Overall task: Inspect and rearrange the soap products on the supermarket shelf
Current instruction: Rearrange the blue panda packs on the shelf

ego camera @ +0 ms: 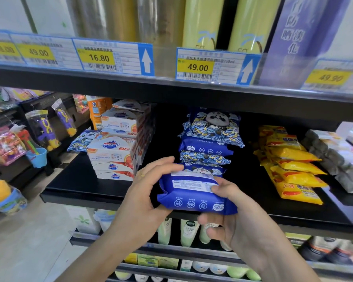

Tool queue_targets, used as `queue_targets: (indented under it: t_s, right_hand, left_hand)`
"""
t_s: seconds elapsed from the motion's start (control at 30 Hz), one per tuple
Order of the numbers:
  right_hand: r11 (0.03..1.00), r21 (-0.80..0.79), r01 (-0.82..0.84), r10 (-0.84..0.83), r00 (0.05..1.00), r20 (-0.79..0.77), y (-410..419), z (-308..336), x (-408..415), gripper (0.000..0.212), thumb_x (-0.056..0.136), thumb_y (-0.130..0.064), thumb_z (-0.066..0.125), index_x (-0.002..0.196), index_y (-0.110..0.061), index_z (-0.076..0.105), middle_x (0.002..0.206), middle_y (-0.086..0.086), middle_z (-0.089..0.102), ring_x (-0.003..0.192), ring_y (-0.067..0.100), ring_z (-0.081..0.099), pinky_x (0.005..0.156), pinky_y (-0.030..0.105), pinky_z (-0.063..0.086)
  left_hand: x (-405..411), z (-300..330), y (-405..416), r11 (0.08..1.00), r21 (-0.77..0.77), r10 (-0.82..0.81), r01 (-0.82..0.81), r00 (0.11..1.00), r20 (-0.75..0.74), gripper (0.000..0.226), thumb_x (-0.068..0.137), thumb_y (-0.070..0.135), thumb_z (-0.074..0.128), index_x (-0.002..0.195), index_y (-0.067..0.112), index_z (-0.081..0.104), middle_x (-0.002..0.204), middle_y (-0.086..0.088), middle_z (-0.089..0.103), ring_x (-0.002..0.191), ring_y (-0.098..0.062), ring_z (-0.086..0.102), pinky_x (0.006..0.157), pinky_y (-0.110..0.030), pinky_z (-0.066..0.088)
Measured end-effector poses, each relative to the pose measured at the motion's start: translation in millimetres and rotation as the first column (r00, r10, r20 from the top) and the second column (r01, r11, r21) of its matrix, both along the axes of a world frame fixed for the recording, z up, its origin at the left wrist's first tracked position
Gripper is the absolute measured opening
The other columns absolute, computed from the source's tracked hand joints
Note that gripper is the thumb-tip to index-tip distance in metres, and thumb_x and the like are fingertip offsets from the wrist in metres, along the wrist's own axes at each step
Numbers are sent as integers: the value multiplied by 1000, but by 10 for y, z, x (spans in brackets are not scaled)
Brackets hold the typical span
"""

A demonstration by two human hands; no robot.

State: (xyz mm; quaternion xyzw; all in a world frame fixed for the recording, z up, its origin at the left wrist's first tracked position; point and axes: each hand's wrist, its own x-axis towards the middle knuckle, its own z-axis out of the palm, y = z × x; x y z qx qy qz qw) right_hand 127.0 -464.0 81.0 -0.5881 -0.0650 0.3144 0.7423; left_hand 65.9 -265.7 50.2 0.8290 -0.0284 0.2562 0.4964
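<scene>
You held a blue soap pack (194,192) in both hands at the front edge of the black middle shelf (94,184), its printed back label turned up toward you. Your left hand (145,197) wrapped the pack's left end, fingers curled over the top and the thumb underneath. Your right hand (235,218) pinched the right end, thumb pressed on the white label and the other fingers curled below the pack. The pack sat just in front of a stack of matching blue panda-print soap packs (209,139), whose topmost pack lay face up and tilted toward you; whether your pack touched the bottom of that stack could not be told.

To the left of the stack, well apart from it, stood piles of white and orange boxed soap bars (115,147), with one more blue panda pack (81,139) lying beside them and an orange bottle (97,112) behind. To the right lay a leaning row of yellow soap packets (291,165), and beyond them a pale multipack (334,157) at the shelf's right end.

Above, the upper shelf edge carried price tags, among them one reading 16.80 (112,58) and one reading 49.00 (214,67), with yellow-green cylinders (202,23) and a purple box (300,39) standing behind them. Below the middle shelf, pale green tubes (189,233) stood in a row. At far left, packaged toys (43,131) hung on a neighbouring rack.
</scene>
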Motion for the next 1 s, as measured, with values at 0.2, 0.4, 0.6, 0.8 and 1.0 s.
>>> queue_targets:
  t_s: [0.2, 0.4, 0.6, 0.8, 1.0]
  right_hand:
    - [992, 30, 121, -120, 991, -57, -34, 20, -39, 41, 88, -8, 67, 121, -30, 59, 97, 19, 77, 70, 36, 68, 50, 32, 59]
    - [994, -4, 109, -108, 994, 25, -33, -71, -1, 44, 78, -8, 73, 121, -15, 67, 106, 16, 77, 82, 33, 74, 52, 29, 59]
    - [993, -20, 115, -110, 980, 167, -13, -130, 30, 51, 67, -14, 70, 118, -20, 69, 113, 6, 76, 102, 23, 74, 66, 33, 61]
    - [996, 9, 89, -87, 949, 303, -15, -141, 24, 52, 69, -10, 65, 119, -24, 66, 114, 3, 76, 106, 24, 73, 78, 36, 59]
    - [994, 62, 88, -106, 888, 448, 23, -182, 15, 48, 73, 1, 67, 114, -25, 71, 117, 7, 75, 110, 24, 70, 96, 40, 57]
  left_hand:
    - [13, 84, 39, 939, -294, 131, -177, 977, -171, 49, 95, -3, 63, 121, 38, 62, 121, 28, 65, 118, 7, 59, 100, -28, 51]
    - [6, 204, 99, 867, -418, 71, -272, 897, -435, 21, 103, 14, 55, 110, 25, 71, 98, 4, 78, 91, -16, 75, 80, -39, 60]
    - [13, 263, 66, 827, -491, -80, -273, 808, -584, 24, 104, 36, 54, 106, 19, 70, 92, -6, 78, 72, -24, 73, 62, -35, 54]
    - [87, 156, 145, 766, -586, -238, -265, 730, -641, 49, 98, 55, 51, 113, 13, 71, 93, -11, 79, 67, -26, 71, 49, -29, 52]
    - [228, 138, 258, 767, -586, -242, -261, 728, -642, 64, 74, 71, 61, 111, 22, 79, 105, -18, 77, 90, -40, 75, 85, -58, 57]
